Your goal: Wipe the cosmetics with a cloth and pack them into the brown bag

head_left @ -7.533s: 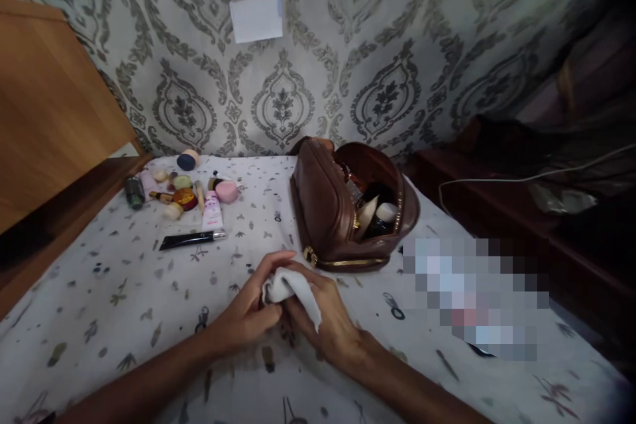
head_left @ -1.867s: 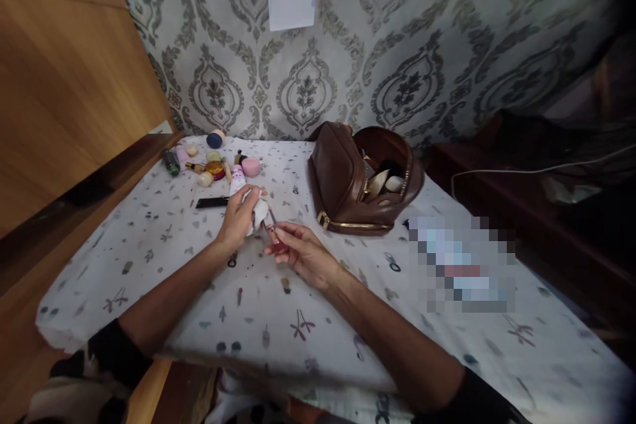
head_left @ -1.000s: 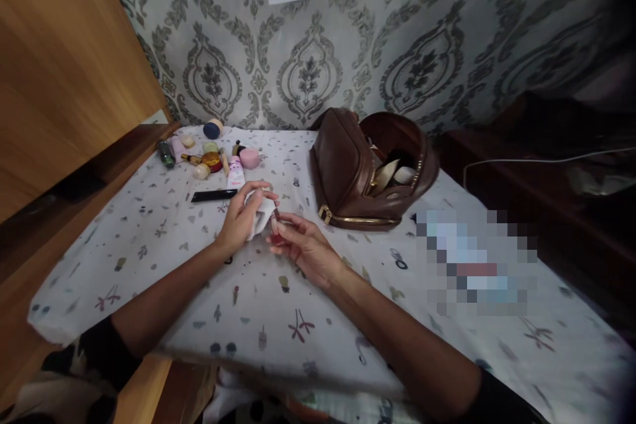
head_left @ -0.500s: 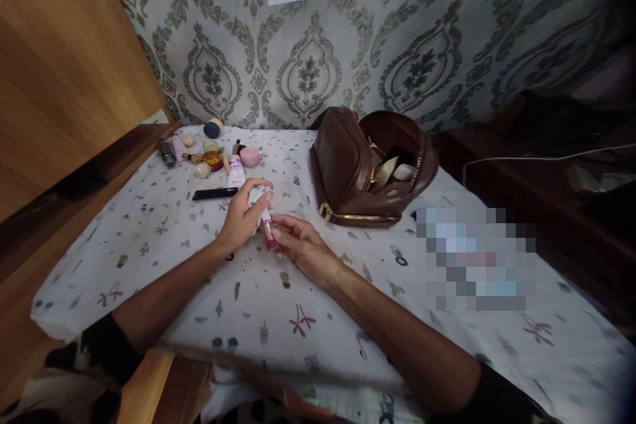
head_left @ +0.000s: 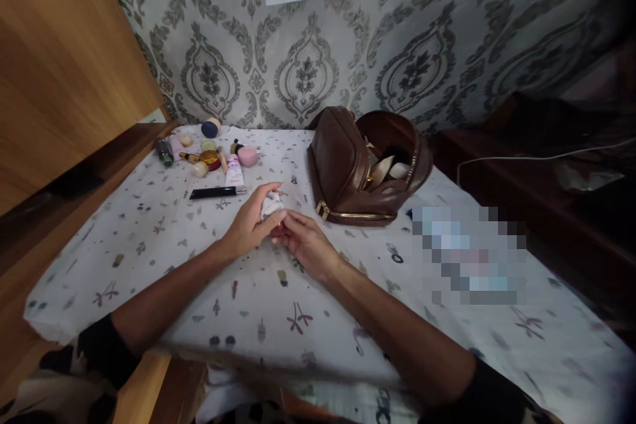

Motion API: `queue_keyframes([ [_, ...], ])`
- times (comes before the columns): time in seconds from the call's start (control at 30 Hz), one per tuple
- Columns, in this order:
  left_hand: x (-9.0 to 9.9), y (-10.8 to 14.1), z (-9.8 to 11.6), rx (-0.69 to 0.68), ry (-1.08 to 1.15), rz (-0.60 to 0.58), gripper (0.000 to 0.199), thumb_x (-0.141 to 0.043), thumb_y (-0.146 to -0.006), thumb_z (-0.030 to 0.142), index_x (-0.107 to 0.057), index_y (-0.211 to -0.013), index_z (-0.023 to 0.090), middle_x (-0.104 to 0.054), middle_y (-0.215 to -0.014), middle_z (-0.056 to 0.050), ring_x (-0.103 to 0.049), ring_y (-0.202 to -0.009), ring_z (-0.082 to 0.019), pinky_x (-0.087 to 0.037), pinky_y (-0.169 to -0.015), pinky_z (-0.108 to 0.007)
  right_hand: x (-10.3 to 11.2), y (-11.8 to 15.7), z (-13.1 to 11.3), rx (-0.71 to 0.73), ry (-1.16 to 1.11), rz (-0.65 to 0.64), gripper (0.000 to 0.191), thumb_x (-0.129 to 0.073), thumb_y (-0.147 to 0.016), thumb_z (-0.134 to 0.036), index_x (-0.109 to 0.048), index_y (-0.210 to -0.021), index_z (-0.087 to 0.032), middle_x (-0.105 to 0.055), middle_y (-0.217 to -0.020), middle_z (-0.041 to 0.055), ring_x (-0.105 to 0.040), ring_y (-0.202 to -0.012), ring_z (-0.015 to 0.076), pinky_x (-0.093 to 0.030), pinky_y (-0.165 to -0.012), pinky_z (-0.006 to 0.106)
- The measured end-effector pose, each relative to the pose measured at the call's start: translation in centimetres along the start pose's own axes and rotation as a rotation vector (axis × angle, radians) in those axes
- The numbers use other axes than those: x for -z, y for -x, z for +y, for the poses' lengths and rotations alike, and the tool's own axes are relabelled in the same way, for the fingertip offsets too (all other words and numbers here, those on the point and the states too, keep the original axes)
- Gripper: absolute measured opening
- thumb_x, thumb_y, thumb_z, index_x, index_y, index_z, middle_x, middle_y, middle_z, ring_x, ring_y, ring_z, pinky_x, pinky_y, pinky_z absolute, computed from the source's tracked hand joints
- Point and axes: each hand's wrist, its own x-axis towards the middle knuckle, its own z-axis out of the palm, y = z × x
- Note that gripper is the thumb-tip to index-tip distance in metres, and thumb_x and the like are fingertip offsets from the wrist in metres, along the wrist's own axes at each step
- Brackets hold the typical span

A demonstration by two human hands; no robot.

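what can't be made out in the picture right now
All in the head view:
- Red item: mostly covered by the left hand and right hand.
- White wad: partly behind the left thumb.
- Brown bag: deeper contents hidden by its wall and shadow.
- Pixelated patch: masks what lies there.
- Pink-and-white tube: print too small.

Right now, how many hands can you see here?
2: the left hand, around a white cloth, and the right hand beside it, holding a small reddish item, mostly covered. Both are nearer than the brown bag. No others show.
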Motion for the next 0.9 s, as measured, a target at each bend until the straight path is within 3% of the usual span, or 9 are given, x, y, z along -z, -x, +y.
queue_keyframes([
  [0.1, 0.1, -0.4, -0.2, 0.064, 0.003, 0.123, 0.035, -0.055, -0.094, 0.04, -0.055, -0.12, 0.018, -0.067, -0.1, -0.006, -0.063, -0.088, -0.018, -0.049, -0.083, -0.03, -0.5, 0.4, 0.1, -0.022, 0.086, -0.049, 0.03, -0.086, -0.068, -0.04, -0.073, -0.08, -0.016, -0.058, -0.074, -0.002, -0.053, -0.069, 0.0093, -0.052, -0.062, 0.02],
  [0.17, 0.3, -0.7, -0.4, 0.136, 0.119, 0.173, 0.031, -0.054, -0.094, 0.044, -0.057, -0.112, 0.02, -0.067, -0.085, -0.002, -0.061, -0.072, -0.015, -0.049, -0.069, -0.026, -0.6, 0.5, 0.1, -0.059, 0.109, -0.07, 0.03, -0.087, -0.068, -0.037, -0.074, -0.085, -0.016, -0.059, -0.074, -0.0023, -0.054, -0.068, 0.0087, -0.052, -0.062, 0.02],
  [0.27, 0.3, -0.9, -0.5, 0.259, 0.376, 0.188, 0.035, -0.055, -0.092, 0.052, -0.055, -0.11, 0.022, -0.068, -0.082, -0.001, -0.06, -0.062, -0.013, -0.047, -0.056, -0.023, -0.4, 0.4, -0.1, -0.109, 0.059, -0.044, 0.036, -0.089, -0.065, -0.036, -0.074, -0.091, -0.016, -0.065, -0.078, -0.0008, -0.06, -0.071, 0.0102, -0.054, -0.061, 0.021],
  [0.37, 0.2, -0.7, -0.3, 0.262, 0.466, 0.141, 0.039, -0.052, -0.093, 0.054, -0.054, -0.117, 0.022, -0.071, -0.105, -0.007, -0.068, -0.084, -0.017, -0.054, -0.069, -0.027, 0.2, 0.0, -0.3, -0.105, -0.039, 0.06, 0.046, -0.092, -0.06, -0.031, -0.071, -0.1, -0.02, -0.071, -0.083, 0.0007, -0.067, -0.074, 0.0131, -0.054, -0.06, 0.021],
  [0.5, 0.0, 0.0, 0.3, 0.028, 0.24, 0.0, 0.046, -0.059, -0.092, 0.043, -0.05, -0.133, 0.022, -0.059, -0.135, -0.011, -0.056, -0.123, -0.024, -0.045, -0.103, -0.036, 0.5, -0.2, -0.3, -0.062, -0.094, 0.117, 0.042, -0.091, -0.061, -0.027, -0.07, -0.097, -0.021, -0.071, -0.072, -0.0019, -0.066, -0.066, 0.0108, -0.054, -0.06, 0.02],
  [0.6, 0.0, 0.1, 0.2, 0.03, 0.081, 0.004, 0.046, -0.058, -0.093, 0.038, -0.049, -0.134, 0.019, -0.062, -0.123, -0.01, -0.062, -0.104, -0.022, -0.049, -0.093, -0.034, 0.2, 0.0, -0.1, -0.054, -0.053, 0.065, 0.038, -0.09, -0.064, -0.031, -0.072, -0.094, -0.018, -0.071, -0.075, -0.0007, -0.067, -0.068, 0.0111, -0.053, -0.058, 0.019],
  [0.7, 0.2, -0.3, -0.4, 0.124, 0.046, 0.124, 0.037, -0.056, -0.093, 0.039, -0.054, -0.123, 0.018, -0.066, -0.099, -0.005, -0.062, -0.082, -0.017, -0.051, -0.079, -0.03, -0.3, 0.3, 0.2, -0.093, -0.015, 0.021, 0.039, -0.09, -0.064, -0.032, -0.073, -0.096, -0.016, -0.072, -0.081, 0.0019, -0.068, -0.072, 0.0118, -0.051, -0.057, 0.018],
  [0.8, 0.4, -0.8, -1.3, 0.218, 0.236, 0.214, 0.033, -0.057, -0.092, 0.045, -0.056, -0.115, 0.022, -0.065, -0.088, -0.002, -0.063, -0.072, -0.015, -0.052, -0.068, -0.027, -0.3, 0.2, 0.2, -0.127, -0.025, -0.004, 0.037, -0.09, -0.064, -0.029, -0.074, -0.094, -0.015, -0.072, -0.081, 0.0017, -0.067, -0.071, 0.0111, -0.054, -0.06, 0.02],
  [0.9, 0.4, -1.0, -1.6, 0.286, 0.462, 0.228, 0.034, -0.055, -0.093, 0.05, -0.054, -0.115, 0.024, -0.069, -0.096, -0.003, -0.066, -0.072, -0.015, -0.054, -0.065, -0.027, 0.0, 0.0, 0.0, -0.123, -0.087, 0.02, 0.032, -0.09, -0.065, -0.027, -0.074, -0.09, -0.016, -0.072, -0.08, 0.0007, -0.068, -0.072, 0.0114, -0.058, -0.068, 0.023],
])
